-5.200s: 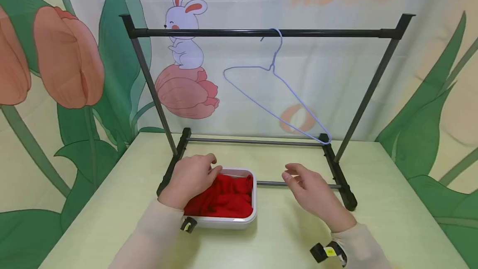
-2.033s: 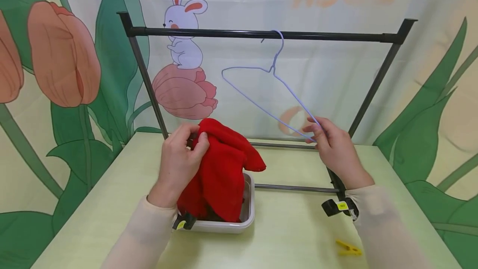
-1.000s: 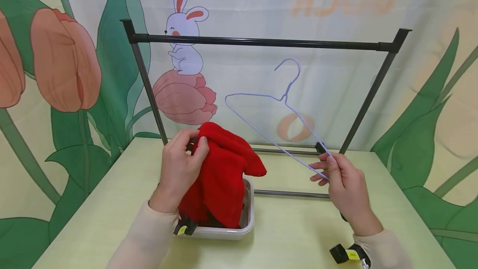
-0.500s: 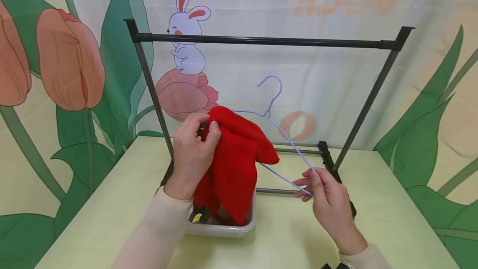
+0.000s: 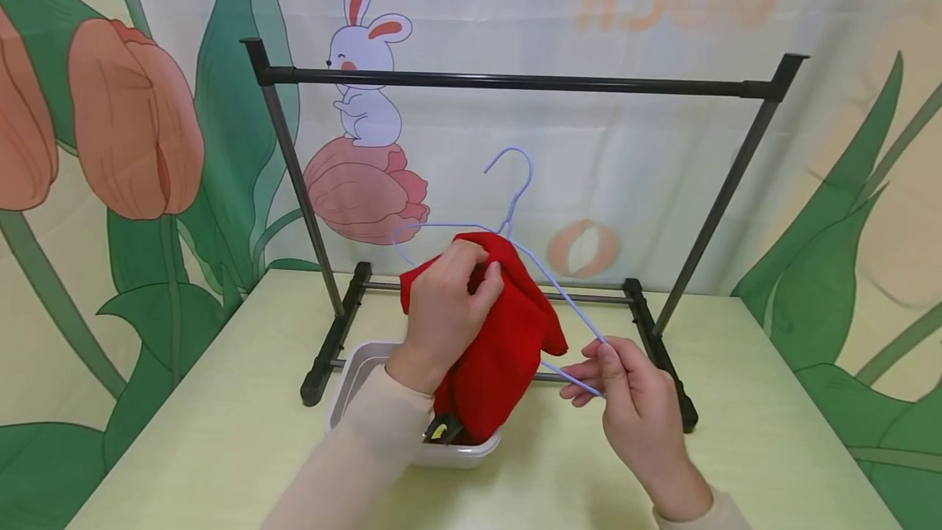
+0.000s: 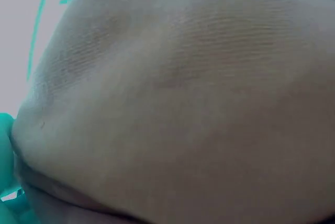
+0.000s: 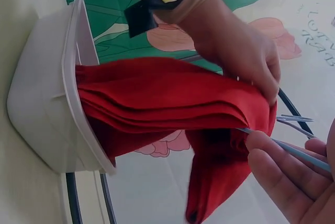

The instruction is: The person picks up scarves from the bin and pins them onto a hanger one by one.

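A red garment [image 5: 508, 358] hangs in folds from my left hand [image 5: 445, 313], which pinches its upper edge. Its lower end reaches down over the pale plastic tub [image 5: 467, 455]. My right hand [image 5: 643, 419] grips the right corner of a lilac wire hanger [image 5: 552, 280], whose hook points up, off the rack. In the head view the garment overlaps the hanger's middle, hiding part of its bottom wire. From the right wrist view, the hanger wire [image 7: 298, 153] runs from my right fingers up to the garment's folds [image 7: 172, 96]. The left wrist view shows mostly skin.
A black clothes rack [image 5: 530, 83] stands behind the hands, its feet [image 5: 316, 383] on the pale table [image 5: 221, 448]. Its top bar runs above the hanger's hook. A printed curtain with tulips and a rabbit [image 5: 365, 105] hangs at the back.
My left hand has lifted the red garment out of the tub and moved it right. My right hand has taken the hanger off the bar and brought it lower, leftward against the garment.
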